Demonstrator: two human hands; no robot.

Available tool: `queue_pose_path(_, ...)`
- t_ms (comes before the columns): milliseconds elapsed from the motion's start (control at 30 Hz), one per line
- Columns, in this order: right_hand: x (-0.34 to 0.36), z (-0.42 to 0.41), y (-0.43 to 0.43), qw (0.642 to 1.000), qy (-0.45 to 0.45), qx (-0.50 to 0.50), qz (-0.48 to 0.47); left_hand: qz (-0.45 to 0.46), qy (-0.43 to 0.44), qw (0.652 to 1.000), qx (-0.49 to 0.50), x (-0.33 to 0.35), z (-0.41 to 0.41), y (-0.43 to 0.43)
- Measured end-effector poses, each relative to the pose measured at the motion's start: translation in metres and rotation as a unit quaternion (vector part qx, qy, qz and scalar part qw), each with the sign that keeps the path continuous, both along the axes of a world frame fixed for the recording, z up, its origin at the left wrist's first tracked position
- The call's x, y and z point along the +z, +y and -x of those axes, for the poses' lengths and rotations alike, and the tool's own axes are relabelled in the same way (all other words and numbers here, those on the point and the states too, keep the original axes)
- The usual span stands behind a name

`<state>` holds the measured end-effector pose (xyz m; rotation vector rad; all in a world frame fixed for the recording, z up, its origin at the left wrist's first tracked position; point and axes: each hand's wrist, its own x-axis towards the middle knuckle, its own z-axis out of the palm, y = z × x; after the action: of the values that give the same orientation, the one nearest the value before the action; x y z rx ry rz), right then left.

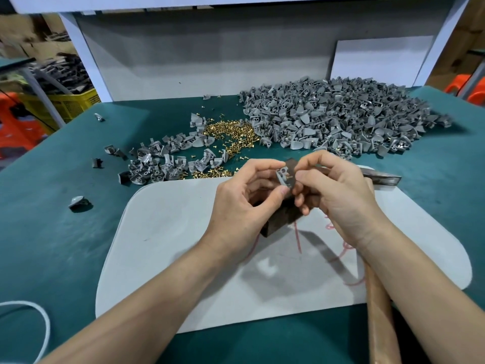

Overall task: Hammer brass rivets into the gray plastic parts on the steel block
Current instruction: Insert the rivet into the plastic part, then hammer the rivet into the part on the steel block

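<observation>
My left hand (244, 195) pinches a small gray plastic part (284, 177) between thumb and fingers, just above the dark steel block (280, 219). My right hand (338, 195) pinches a brass rivet (290, 176) at the part's hole. A hammer lies under my right arm, its steel head (383, 177) beyond the hand and its wooden handle (380, 311) running toward me. The block stands on a pale gray mat (170, 245) and is mostly hidden by my hands.
A large heap of gray parts (341, 116) covers the back right of the green table (52, 232). Loose brass rivets (231, 135) lie mid-table, with a smaller group of gray parts (162, 161) to their left. A single part (78, 202) lies at the left; a white cord (39, 319) curls at the bottom left.
</observation>
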<state>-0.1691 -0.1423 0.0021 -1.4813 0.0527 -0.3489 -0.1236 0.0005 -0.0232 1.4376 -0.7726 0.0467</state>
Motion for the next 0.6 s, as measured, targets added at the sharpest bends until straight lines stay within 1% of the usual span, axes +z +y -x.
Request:
queue_pose_path(67, 0.003, 0.000, -0.007, 0.997, 0.002, -0.062, 0.041, 0.000, 0.004, 1.000, 0.007, -0.002, -0.001, -0.001)
queue_pose_path(100, 0.003, -0.001, -0.013, 0.989, 0.006, -0.119, 0.092, -0.002, 0.002, 1.000, 0.014, -0.003, -0.003, -0.001)
queue_pose_path(133, 0.004, -0.002, -0.021, 0.968, 0.015, -0.190, 0.166, -0.005, -0.003, 1.000, 0.025, -0.003, -0.004, -0.001)
queue_pose_path(167, 0.002, -0.002, -0.031, 0.930, 0.034, -0.262, 0.254, -0.010, -0.010, 0.999, 0.037, -0.004, -0.005, -0.001)
queue_pose_path(200, 0.001, -0.002, -0.042, 0.883, 0.071, -0.321, 0.336, -0.013, -0.014, 0.999, 0.050, -0.004, -0.007, -0.001)
queue_pose_path(233, -0.001, -0.001, -0.052, 0.839, 0.122, -0.358, 0.391, -0.016, -0.019, 0.997, 0.066, -0.005, -0.008, 0.000)
queue_pose_path(267, -0.002, 0.000, -0.062, 0.810, 0.178, -0.372, 0.416, -0.020, -0.024, 0.996, 0.085, -0.005, -0.010, 0.000)
queue_pose_path(300, -0.003, 0.001, -0.070, 0.796, 0.234, -0.367, 0.422, -0.026, -0.027, 0.994, 0.103, -0.005, -0.011, 0.001)
queue_pose_path(367, -0.004, 0.003, -0.078, 0.785, 0.315, -0.341, 0.411, -0.040, -0.021, 0.992, 0.120, -0.007, -0.013, 0.002)
queue_pose_path(433, -0.006, 0.004, -0.077, 0.763, 0.374, -0.306, 0.429, -0.049, 0.022, 0.993, 0.109, -0.009, -0.015, 0.002)
queue_pose_path(467, -0.007, 0.004, -0.075, 0.751, 0.390, -0.298, 0.441, -0.057, 0.047, 0.992, 0.098, -0.010, -0.015, 0.001)
queue_pose_path(500, -0.008, 0.004, -0.074, 0.749, 0.390, -0.301, 0.443, -0.071, 0.064, 0.991, 0.090, -0.010, -0.016, 0.001)
queue_pose_path(600, -0.006, 0.005, -0.076, 0.768, 0.384, -0.318, 0.402, -0.103, 0.073, 0.989, 0.082, -0.010, -0.020, 0.001)
